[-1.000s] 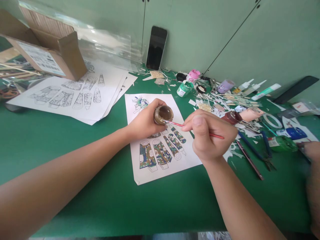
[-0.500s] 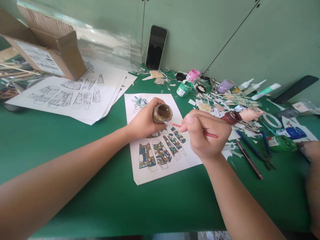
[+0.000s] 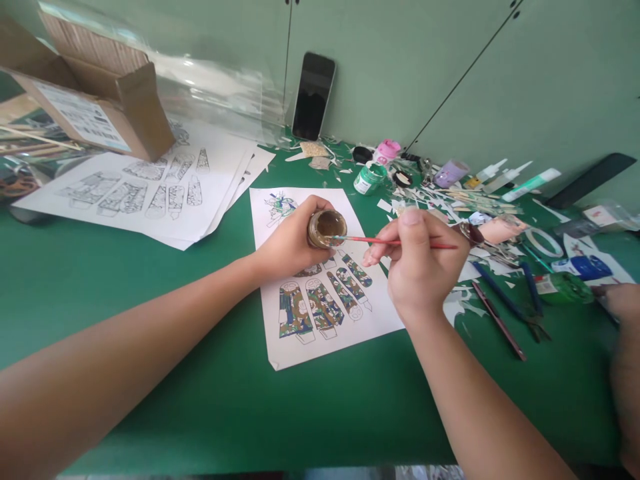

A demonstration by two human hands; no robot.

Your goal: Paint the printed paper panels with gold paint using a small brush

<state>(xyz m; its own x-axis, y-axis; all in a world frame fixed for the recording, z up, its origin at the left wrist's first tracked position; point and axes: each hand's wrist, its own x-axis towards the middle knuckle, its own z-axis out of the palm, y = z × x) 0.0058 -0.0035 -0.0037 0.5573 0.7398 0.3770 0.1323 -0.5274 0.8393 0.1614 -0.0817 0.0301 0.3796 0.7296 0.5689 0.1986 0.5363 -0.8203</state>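
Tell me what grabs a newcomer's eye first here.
Front and centre, the left hand holds an open brown paint jar above a partly coloured sheet. The right hand holds a red paintbrush at its mouth. Behind, a dark phone leans against the green wall.

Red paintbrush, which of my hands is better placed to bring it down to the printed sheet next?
Probably your right hand: it holds the red paintbrush, tip at the mouth of the brown paint jar, near the printed sheet. Your left hand is occupied, gripping that jar.
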